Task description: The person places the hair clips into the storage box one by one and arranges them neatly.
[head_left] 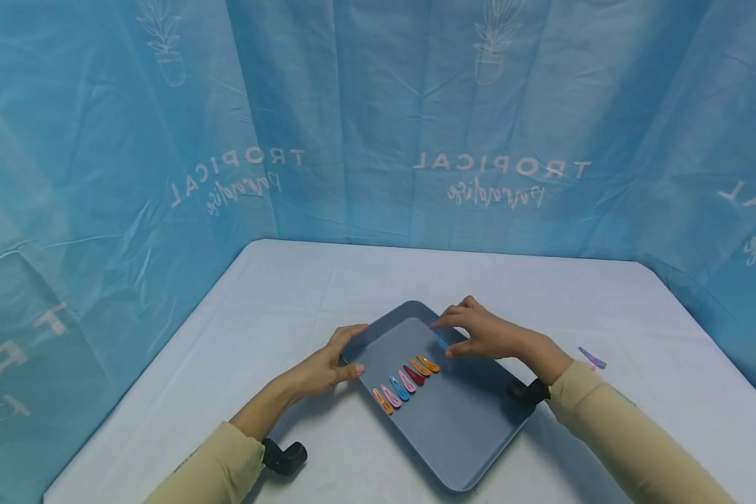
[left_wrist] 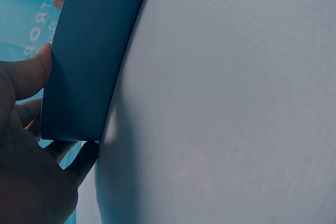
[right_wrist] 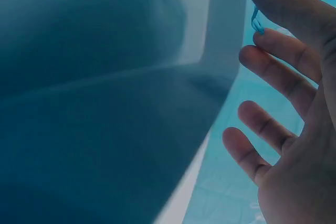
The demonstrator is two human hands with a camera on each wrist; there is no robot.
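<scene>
A grey-blue tray (head_left: 472,413) lies turned on the table, with a row of snap hair clips (head_left: 407,381) in orange, pink, blue and red on its bottom. My left hand (head_left: 318,367) grips the tray's left corner; in the left wrist view its thumb (left_wrist: 39,72) touches the rim and other fingers bend around the outside. Above the tray's far right side, my right hand (head_left: 479,330) pinches a blue hair clip (right_wrist: 256,22) between thumb and index finger. The other fingers of that hand are spread and hold nothing.
A purple hair clip (head_left: 592,358) lies on the white table (head_left: 327,280) right of the tray, with a small pink piece beside it partly hidden by the right sleeve (head_left: 617,420). Blue printed curtains (head_left: 378,126) hang around the table's back and sides.
</scene>
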